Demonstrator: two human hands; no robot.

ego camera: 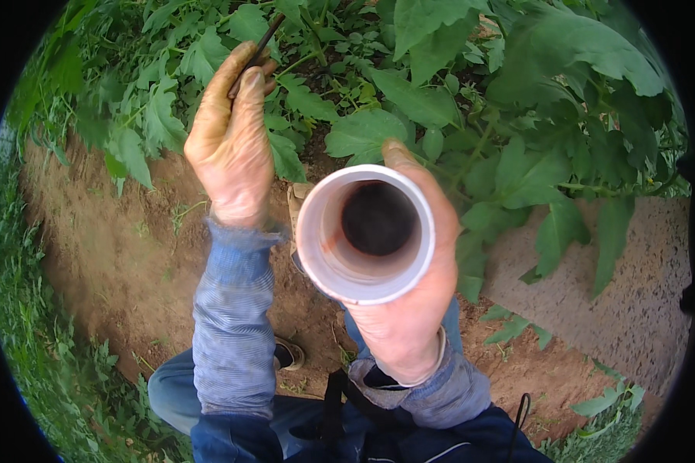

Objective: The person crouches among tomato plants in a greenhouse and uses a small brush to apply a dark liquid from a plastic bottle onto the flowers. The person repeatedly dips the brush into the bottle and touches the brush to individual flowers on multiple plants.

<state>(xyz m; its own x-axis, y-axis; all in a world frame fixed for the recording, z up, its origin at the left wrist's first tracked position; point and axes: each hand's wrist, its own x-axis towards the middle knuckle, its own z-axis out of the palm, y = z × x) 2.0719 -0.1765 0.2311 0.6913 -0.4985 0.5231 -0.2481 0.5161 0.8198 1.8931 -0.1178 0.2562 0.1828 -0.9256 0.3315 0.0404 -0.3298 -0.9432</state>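
My left hand, its fingers stained yellow-brown, pinches a thin dark stick whose upper end runs in among the leaves. A white cup is in my right hand, seen from above with its mouth facing up. Dark contents lie at its bottom, and reddish-brown smears mark the inner wall. Right behind both hands grow leafy plants that look like tomato plants. My right thumb is close to one broad leaf; I cannot tell if they touch.
Bare brown soil stretches to the left, bordered by another green row. A rough grey concrete-like surface lies at the right, partly under hanging leaves. My shoe and bent knee are below.
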